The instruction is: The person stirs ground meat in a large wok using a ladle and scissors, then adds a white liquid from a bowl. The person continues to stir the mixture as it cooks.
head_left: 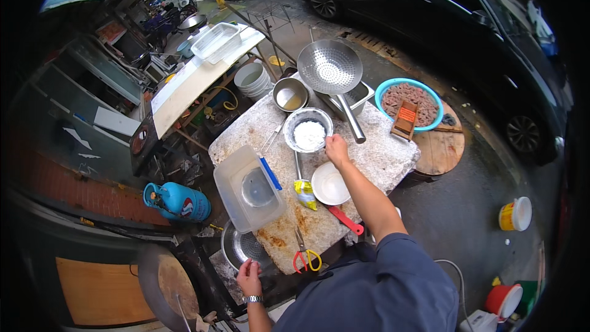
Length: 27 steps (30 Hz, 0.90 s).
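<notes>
My right hand point(337, 150) holds the right rim of a metal bowl point(309, 130) containing white powder. Just below that bowl lie a white bowl point(331, 184), a red handle point(345, 220) and a small yellow packet point(305, 194). A pot with some liquid point(290, 94) stands behind the powder bowl, and a large perforated strainer point(330, 67) rests at the table's back. My left hand point(249, 274), fingers curled, is beside a perforated metal basin point(246, 246) low at the left; whether it grips anything is unclear. Scissors with red and yellow handles point(302, 251) lie at the near edge.
A translucent plastic tub point(226, 193) stands on the left of the worn table point(378, 159). Beyond the right edge, a blue basin of meat point(410, 101) rests on a round wooden board point(442, 152). A blue gas cylinder point(184, 200) stands left; a black car point(415, 23) is parked behind.
</notes>
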Each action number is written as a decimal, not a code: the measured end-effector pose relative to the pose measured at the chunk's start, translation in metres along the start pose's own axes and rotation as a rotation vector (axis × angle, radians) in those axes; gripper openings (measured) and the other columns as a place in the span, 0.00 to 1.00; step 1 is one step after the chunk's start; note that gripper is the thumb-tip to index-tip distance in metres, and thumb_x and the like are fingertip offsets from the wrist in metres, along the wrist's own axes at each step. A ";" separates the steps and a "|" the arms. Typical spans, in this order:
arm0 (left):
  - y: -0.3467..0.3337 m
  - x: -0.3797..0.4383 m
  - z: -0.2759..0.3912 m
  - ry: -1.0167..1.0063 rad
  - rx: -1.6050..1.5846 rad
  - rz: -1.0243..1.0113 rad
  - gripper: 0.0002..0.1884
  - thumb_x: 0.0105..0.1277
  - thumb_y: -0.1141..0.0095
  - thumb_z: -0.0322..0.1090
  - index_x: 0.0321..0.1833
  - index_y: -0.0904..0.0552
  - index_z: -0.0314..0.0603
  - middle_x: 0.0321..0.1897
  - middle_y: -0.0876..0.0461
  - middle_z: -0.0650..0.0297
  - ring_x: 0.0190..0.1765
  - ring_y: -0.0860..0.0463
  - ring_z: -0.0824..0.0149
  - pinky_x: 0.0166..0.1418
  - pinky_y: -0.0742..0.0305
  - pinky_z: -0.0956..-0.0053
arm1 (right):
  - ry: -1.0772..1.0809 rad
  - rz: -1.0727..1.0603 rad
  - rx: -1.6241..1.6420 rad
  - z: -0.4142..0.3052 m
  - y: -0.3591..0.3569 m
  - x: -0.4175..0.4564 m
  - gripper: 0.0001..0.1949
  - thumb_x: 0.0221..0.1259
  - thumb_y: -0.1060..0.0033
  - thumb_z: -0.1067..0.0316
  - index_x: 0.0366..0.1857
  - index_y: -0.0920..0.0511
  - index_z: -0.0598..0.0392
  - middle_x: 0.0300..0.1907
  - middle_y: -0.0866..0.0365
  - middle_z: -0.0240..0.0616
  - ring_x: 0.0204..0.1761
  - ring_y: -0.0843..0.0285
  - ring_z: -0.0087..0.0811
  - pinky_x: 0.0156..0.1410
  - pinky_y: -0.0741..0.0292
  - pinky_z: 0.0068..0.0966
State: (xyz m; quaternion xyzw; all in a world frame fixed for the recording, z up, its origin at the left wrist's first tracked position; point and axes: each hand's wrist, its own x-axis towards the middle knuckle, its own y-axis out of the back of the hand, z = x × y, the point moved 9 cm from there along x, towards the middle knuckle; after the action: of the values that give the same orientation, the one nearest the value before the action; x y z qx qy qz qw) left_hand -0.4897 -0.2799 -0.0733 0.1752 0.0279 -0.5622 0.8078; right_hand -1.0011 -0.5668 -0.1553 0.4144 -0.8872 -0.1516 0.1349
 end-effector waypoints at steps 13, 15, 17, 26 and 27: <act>-0.254 -0.163 -0.002 0.420 -0.382 -1.267 0.26 0.73 0.45 0.46 0.70 0.30 0.43 0.68 0.26 0.54 0.67 0.25 0.53 0.71 0.30 0.47 | -0.255 0.032 0.029 -0.009 0.335 -0.389 0.16 0.70 0.45 0.56 0.35 0.20 0.61 0.28 0.16 0.45 0.31 0.17 0.35 0.39 0.21 0.34; -0.262 -0.229 -0.018 0.560 -0.301 -1.349 0.18 0.71 0.41 0.39 0.60 0.26 0.45 0.60 0.21 0.58 0.61 0.21 0.55 0.66 0.26 0.50 | -0.331 0.203 0.018 -0.004 0.393 -0.463 0.15 0.70 0.45 0.57 0.34 0.20 0.60 0.28 0.16 0.44 0.31 0.17 0.34 0.39 0.22 0.34; -0.272 -0.295 -0.039 0.666 -0.231 -1.510 0.15 0.70 0.41 0.38 0.56 0.25 0.46 0.59 0.21 0.60 0.60 0.21 0.57 0.66 0.26 0.52 | -0.448 0.387 0.064 0.013 0.442 -0.535 0.14 0.70 0.44 0.58 0.34 0.20 0.61 0.27 0.16 0.43 0.31 0.17 0.32 0.38 0.22 0.33; -0.347 -0.578 -0.093 0.741 0.044 -1.961 0.25 0.67 0.41 0.33 0.67 0.28 0.49 0.62 0.21 0.64 0.63 0.22 0.62 0.66 0.26 0.59 | -0.537 0.874 0.093 0.057 0.632 -0.731 0.14 0.70 0.42 0.59 0.34 0.21 0.63 0.32 0.17 0.50 0.35 0.16 0.42 0.41 0.23 0.37; -0.352 -0.613 -0.095 0.740 0.070 -2.000 0.26 0.66 0.41 0.33 0.68 0.29 0.49 0.63 0.22 0.64 0.64 0.22 0.61 0.66 0.26 0.58 | -0.522 0.902 0.074 0.060 0.656 -0.745 0.14 0.70 0.42 0.59 0.34 0.21 0.62 0.33 0.17 0.50 0.36 0.16 0.43 0.42 0.23 0.37</act>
State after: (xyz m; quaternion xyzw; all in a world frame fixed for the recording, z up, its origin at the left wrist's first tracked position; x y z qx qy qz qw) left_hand -1.0233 0.1926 -0.1024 0.2557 0.3863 -0.8821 -0.0847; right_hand -1.0164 0.4211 -0.0458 -0.0563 -0.9863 -0.1452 -0.0537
